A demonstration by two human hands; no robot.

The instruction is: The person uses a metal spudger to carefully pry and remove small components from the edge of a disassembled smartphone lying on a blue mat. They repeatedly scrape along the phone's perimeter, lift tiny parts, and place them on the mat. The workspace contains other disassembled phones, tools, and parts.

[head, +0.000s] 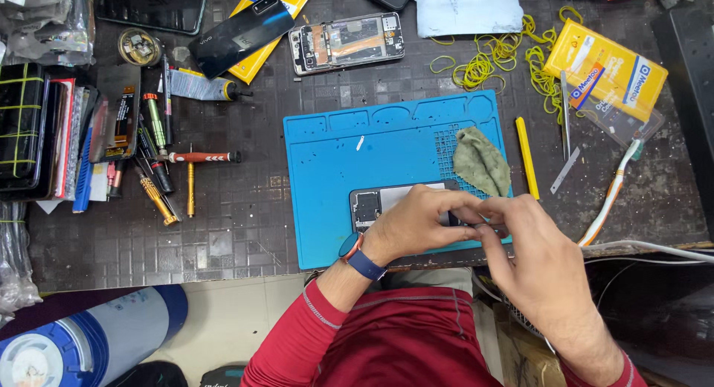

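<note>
An opened phone [375, 202], its back cover off and its inner boards showing, lies on a blue work mat [335, 164] near the table's front edge. My left hand [420, 223], with a watch at the wrist, rests over the phone's middle and its fingers press down on it. My right hand [524, 242] meets it at the phone's right end, fingertips pinched there; what they pinch is hidden. A crumpled green cloth [482, 160] lies on the mat just beyond both hands.
A yellow pry stick [526, 158] and tweezers [565, 127] lie right of the mat. Screwdrivers [160, 168] lie to the left. Behind are another opened phone [346, 42], a dark phone [239, 34], yellow rubber bands [491, 56] and a yellow box [606, 67].
</note>
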